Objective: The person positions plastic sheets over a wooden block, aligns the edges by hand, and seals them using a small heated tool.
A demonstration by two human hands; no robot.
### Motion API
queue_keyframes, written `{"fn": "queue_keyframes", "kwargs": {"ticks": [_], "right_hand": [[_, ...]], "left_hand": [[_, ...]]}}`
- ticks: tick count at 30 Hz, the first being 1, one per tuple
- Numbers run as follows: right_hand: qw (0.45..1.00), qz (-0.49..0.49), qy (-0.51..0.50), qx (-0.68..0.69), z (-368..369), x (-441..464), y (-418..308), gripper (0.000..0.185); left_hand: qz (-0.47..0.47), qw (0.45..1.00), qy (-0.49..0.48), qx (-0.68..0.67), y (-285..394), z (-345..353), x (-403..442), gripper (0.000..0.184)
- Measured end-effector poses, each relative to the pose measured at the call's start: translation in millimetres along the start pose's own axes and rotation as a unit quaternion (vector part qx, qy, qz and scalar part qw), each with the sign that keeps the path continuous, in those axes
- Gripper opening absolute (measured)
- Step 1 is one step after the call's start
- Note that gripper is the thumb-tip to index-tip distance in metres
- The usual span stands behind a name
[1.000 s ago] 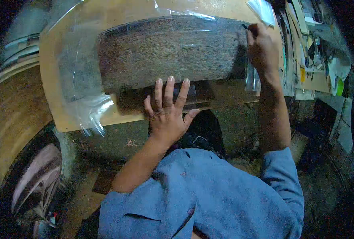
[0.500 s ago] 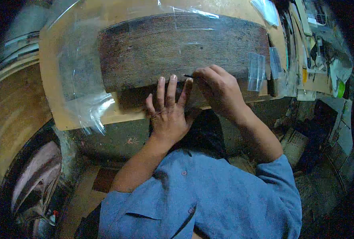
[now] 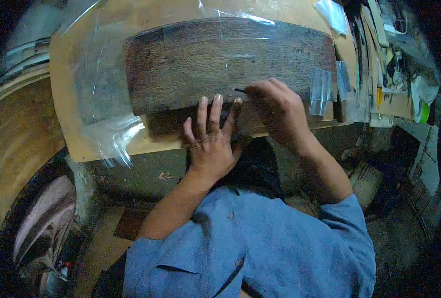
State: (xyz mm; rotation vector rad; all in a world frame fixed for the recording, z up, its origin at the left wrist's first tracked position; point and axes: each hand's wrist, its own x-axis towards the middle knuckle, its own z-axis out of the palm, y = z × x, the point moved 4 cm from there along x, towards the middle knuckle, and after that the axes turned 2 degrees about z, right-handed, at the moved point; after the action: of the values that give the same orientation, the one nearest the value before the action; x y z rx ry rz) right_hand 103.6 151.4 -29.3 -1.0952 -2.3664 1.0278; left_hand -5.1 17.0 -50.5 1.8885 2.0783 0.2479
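A dark, curved, grained panel (image 3: 195, 64) lies on a tan board (image 3: 64, 99), with clear plastic film (image 3: 98, 69) over part of the board. My left hand (image 3: 210, 136) rests palm down at the panel's lower edge, its fingers spread and holding nothing. Just to the right, my right hand (image 3: 280, 107) pinches a thin dark tool (image 3: 240, 90), whose tip is at the lower part of the panel. The tool's other end is hidden in my fingers. Clear tape strips (image 3: 320, 90) lie at the panel's lower right.
Crumpled clear film (image 3: 118, 136) hangs over the board's lower left edge. Another clear piece (image 3: 332, 15) lies at the upper right. Strips, papers and a green roll (image 3: 424, 112) crowd the right side. A curved wooden surface (image 3: 21, 119) stands at the left.
My right hand has moved from the panel's upper right corner down and left to its lower middle, with the dark tool. The tape strips are now uncovered. My left hand has barely moved.
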Motion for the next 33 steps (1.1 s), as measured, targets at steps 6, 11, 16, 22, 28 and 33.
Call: {"fn": "queue_keyframes", "kwargs": {"ticks": [6, 11, 16, 22, 28, 33], "right_hand": [[0.988, 0.083, 0.127, 0.022, -50.2, 23.1, 31.7, 0.012], [0.967, 0.148, 0.198, -0.062, -88.2, 57.5, 92.9, 0.022], [0.946, 0.161, 0.199, -0.202, -91.1, 62.8, 136.6, 0.025], [0.963, 0.124, 0.226, -0.082, -85.2, 26.1, 59.7, 0.019], [0.948, 0.241, 0.004, 0.206, 12.5, -58.3, 23.4, 0.03], [0.864, 0.348, -0.047, 0.361, 63.3, -64.5, 21.4, 0.04]], "left_hand": [[-0.007, 1.0, 0.009, -0.016, 2.0, -4.6, 4.0, 0.085], [-0.027, 0.999, 0.006, -0.027, 2.5, -5.4, 5.6, 0.081], [-0.011, 1.0, -0.018, -0.019, 1.8, -9.6, -2.1, 0.078], [0.007, 0.996, -0.029, -0.081, -8.9, 2.5, -36.0, 0.069], [0.008, 0.991, -0.016, -0.13, -18.6, -7.0, -50.2, 0.06], [-0.166, 0.872, 0.05, -0.457, -40.9, 13.1, -38.1, 0.053]]}}
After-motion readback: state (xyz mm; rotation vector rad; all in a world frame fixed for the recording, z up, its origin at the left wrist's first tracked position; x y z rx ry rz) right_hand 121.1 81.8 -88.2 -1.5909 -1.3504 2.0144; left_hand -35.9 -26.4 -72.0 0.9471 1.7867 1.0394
